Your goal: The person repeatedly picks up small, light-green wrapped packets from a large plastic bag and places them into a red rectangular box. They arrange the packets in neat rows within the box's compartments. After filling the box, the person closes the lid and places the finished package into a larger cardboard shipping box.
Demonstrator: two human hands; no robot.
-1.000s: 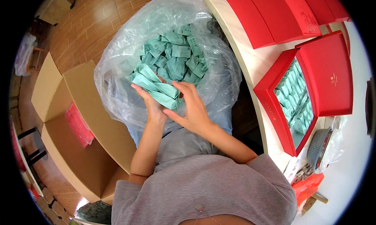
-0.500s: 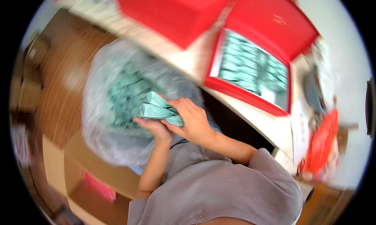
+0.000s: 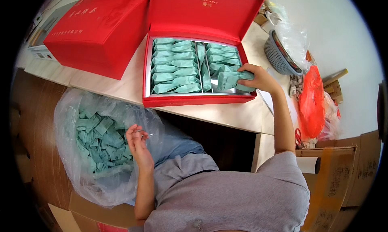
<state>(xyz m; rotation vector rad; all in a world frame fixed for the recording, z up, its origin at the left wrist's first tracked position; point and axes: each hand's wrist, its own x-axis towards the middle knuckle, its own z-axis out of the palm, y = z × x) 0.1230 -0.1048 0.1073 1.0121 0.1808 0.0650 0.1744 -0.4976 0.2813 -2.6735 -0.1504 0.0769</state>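
My right hand (image 3: 258, 79) grips a green packet (image 3: 229, 81) at the front of the right compartment of an open red gift box (image 3: 194, 100). Whether more than one packet is in the grip I cannot tell. Rows of similar green packets (image 3: 174, 72) fill the left compartment, a few stand upright in the narrow middle one, and others lie behind my right hand. My left hand (image 3: 140, 147) is raised, empty, with loosely bent fingers apart. It hovers by the right side of a clear plastic bag (image 3: 66, 151) full of loose green packets (image 3: 103, 139).
A closed red box (image 3: 95, 34) stands left of the open one on the pale table (image 3: 230, 115). To the right are a grey basket (image 3: 279, 56), an orange-red plastic bag (image 3: 312, 102) and red-handled scissors (image 3: 298, 137). Cardboard boxes (image 3: 335, 179) stand at the lower right.
My right hand has carried green packet material from above the plastic bag to the open box. My left hand has let go and stayed near the bag. The view has turned.
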